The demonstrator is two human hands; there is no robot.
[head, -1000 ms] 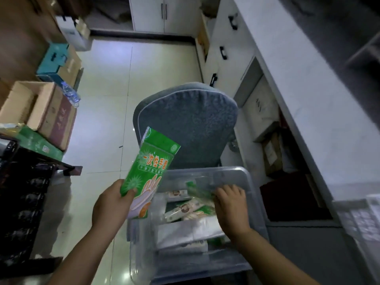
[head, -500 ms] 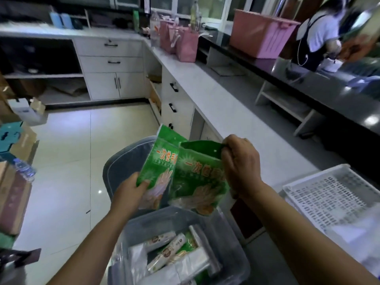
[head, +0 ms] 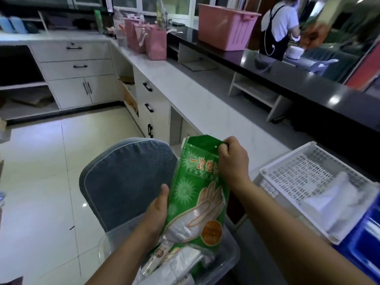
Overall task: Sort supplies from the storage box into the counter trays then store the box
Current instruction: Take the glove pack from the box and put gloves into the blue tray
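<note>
Both hands hold green packs of disposable gloves [head: 197, 194] upright above the clear plastic storage box [head: 230, 262], which sits at the bottom of the view in front of a blue-grey cushioned chair [head: 127, 177]. The left hand [head: 156, 212] has its grip clamped on the lower left edge of the packs, thumb pressed against the front face and the other fingers hidden behind. The right hand [head: 232, 159] has its grip pinched together on the top right corner, at the folded header. A thin edge of a second pack shows behind the front one at the top left; how many packs are stacked cannot be told. The bottom of the packs dips just inside the box's rim, touching or nearly touching the supplies lying there: small wrapped packets [head: 158, 258] and white plastic-wrapped bundles [head: 181, 266].

To the right, on the near end of the pale table [head: 205, 103], stands a white perforated tray [head: 298, 171] with a clear bag of white material [head: 339, 204] lying in its near right part. Just beside it, at the right edge of the view, is a blue tray [head: 366, 243]. At the far end of the table stand pink paper bags [head: 152, 40]. On the dark raised ledge behind sits a pink plastic bin [head: 224, 27], and a person in a dark apron [head: 277, 27] stands beyond it.
</note>
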